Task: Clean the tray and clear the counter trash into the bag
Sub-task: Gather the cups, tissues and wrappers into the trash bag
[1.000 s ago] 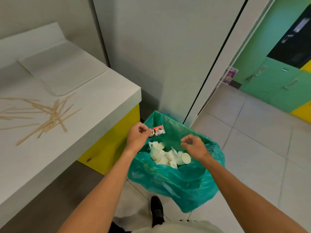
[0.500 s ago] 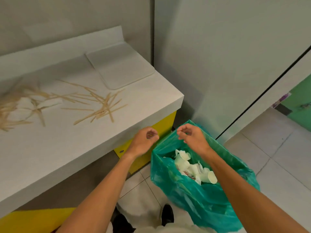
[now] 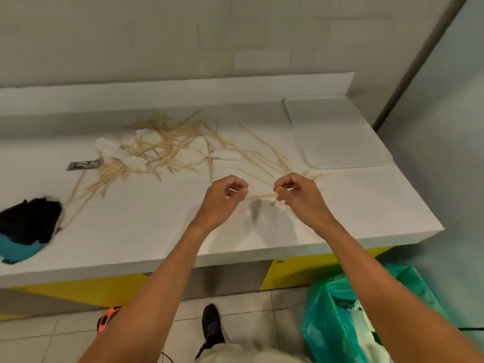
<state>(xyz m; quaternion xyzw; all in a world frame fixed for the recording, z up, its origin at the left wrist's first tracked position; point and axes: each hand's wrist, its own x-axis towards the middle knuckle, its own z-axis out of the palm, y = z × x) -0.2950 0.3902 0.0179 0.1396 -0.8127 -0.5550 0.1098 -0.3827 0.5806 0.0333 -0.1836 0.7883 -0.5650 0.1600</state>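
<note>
Now the left grip hangs curled and empty above the front edge of the surface; the right grip, curled too, touches loose sticks, hold unclear.

Pantry nook, white counter, wooden stir sticks, yellow cabinet, tiled floor

White counter against the wall. At its far right end, a flat white tray; across the middle, thin wooden sticks scattered over and around crumpled white tissues. Further left, a dark sachet wrapper beside the sticks, and at the left edge a black and teal cloth.
</note>
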